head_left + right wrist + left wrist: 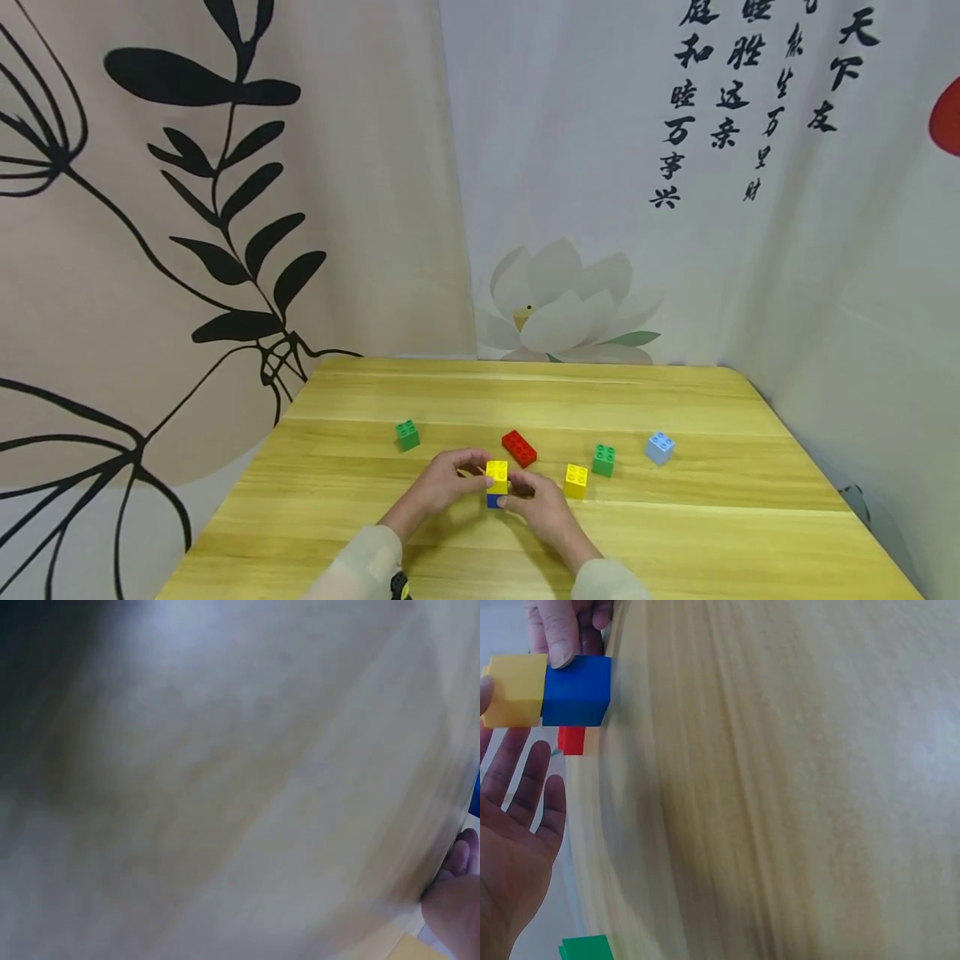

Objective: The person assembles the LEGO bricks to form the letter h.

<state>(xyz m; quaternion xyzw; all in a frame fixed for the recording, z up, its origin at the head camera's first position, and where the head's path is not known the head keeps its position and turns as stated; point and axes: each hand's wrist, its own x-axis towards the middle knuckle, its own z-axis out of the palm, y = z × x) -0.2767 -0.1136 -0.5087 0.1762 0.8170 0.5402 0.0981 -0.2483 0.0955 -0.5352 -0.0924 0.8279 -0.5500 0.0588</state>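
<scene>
A yellow brick (497,473) sits on top of a blue brick (494,501), the two pressed together as a small stack near the table's middle. My left hand (452,482) pinches the yellow one from the left, its thumb on the near side. From the right, my right hand (542,507) grips the blue brick with its thumb at the lower front. In the left wrist view, the blue brick (577,691) has the right thumb on its side, while the left fingers lie partly spread beyond the yellow brick (516,690). Only part of the right hand (454,889) shows in the right wrist view.
Behind the hands lies a red brick (519,448). To the right are a second yellow brick (576,481), a green brick (603,460) and a light blue brick (660,448). Another green brick (407,435) stands far left on the wooden table (712,542). A printed curtain (375,208) hangs behind.
</scene>
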